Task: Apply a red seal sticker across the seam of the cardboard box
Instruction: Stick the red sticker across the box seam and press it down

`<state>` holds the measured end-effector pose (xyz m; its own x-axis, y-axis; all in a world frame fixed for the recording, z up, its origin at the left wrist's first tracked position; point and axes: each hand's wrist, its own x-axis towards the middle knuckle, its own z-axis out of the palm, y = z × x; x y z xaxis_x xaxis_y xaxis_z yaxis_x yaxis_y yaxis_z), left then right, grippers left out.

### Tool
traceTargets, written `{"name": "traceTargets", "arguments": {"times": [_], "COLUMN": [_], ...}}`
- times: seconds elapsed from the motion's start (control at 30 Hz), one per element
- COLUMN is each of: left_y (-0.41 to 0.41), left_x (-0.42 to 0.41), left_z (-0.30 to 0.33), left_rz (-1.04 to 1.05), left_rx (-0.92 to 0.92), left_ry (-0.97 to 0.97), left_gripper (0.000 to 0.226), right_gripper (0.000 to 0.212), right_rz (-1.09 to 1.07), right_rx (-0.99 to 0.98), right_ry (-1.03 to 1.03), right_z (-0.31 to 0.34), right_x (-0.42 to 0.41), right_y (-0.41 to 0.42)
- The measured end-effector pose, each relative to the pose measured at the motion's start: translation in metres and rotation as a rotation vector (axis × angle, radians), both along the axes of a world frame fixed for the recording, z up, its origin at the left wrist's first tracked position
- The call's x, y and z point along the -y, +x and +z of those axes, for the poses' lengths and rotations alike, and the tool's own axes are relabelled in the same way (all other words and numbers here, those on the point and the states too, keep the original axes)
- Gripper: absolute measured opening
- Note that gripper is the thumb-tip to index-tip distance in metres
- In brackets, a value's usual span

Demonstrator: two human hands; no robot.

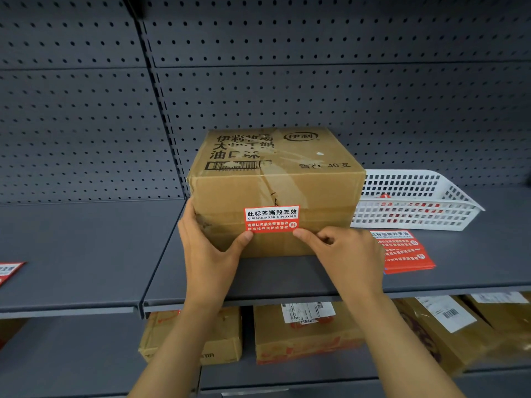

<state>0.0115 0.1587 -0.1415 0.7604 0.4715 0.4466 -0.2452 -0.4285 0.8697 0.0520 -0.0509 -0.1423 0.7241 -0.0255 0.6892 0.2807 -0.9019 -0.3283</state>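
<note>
here, in the head view, the red and white rectangular seal sticker (271,219) is lying flat on the front face of the brown cardboard box (275,179), which is sitting on the dark grey metal shelf (86,248). its long axis is running left to right, and it is sitting directly above both sets of fingertips. the left hand (211,248) is cupping the box's lower left corner, thumb touching the sticker's bottom left corner. the right hand (342,254) is curling loosely, fingertip touching the bottom right corner, gripping nothing. both hands are equally near. the seam itself is hard to make out under glossy tape; whether the sticker is spanning it i cannot tell. the white perforated plastic basket (416,196) is partly hiding behind the box.
</note>
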Motion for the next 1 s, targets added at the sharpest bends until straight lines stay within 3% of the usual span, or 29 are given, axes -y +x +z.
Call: {"name": "traceTargets", "arguments": {"times": [0.4, 0.83, 1.0], "left_y": [-0.001, -0.011, -0.019], "left_x": [0.011, -0.01, -0.015], "left_z": [0.006, 0.017, 0.025], "left_rz": [-0.023, 0.046, 0.105], "left_rx": [0.0, -0.06, -0.126], "left_ry": [-0.061, -0.026, 0.056], "left_gripper": [0.119, 0.09, 0.093], "right_gripper": [0.062, 0.067, 0.07], "right_rz": [0.155, 0.077, 0.054], "right_rx": [-0.028, -0.075, -0.105], "right_ry": [0.03, 0.032, 0.03], "right_z": [0.012, 0.021, 0.02], "right_x": [-0.023, -0.011, -0.004], "right_y": [-0.005, -0.009, -0.011]}}
